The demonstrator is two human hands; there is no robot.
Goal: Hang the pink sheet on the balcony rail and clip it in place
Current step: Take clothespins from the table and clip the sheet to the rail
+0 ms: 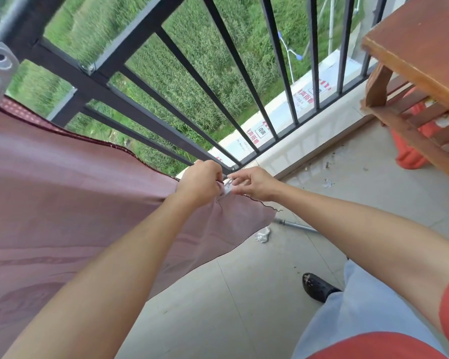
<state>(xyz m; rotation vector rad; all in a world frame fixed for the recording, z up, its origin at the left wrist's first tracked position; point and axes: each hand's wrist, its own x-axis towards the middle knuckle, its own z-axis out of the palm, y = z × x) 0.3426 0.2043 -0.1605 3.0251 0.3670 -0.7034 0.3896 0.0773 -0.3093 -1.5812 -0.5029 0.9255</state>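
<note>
Pink sheet [62, 203] gripped by left hand [200, 181]; red-lettered banner [305, 99] beyond rail [130, 110].

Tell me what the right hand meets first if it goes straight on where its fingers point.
The white clip, which the right hand seems to pinch; just behind it, the left hand gripping the pink sheet.

We read this as home balcony, upper storey. At edge, black metal railing [140, 112] with vertical bars stands on low tiled kerb [309, 136]; pale tiled floor [244, 281] gritty near kerb. Through bars we look down on green crop field [223, 81] and street lamp [290, 51] seen from above. Domestic signs: pink sheet [62, 190] draped along railing as laundry, white clip [227, 187] at its edge, worn wooden table [420, 47] in corner, black clog [319, 287] on tiles.
</note>
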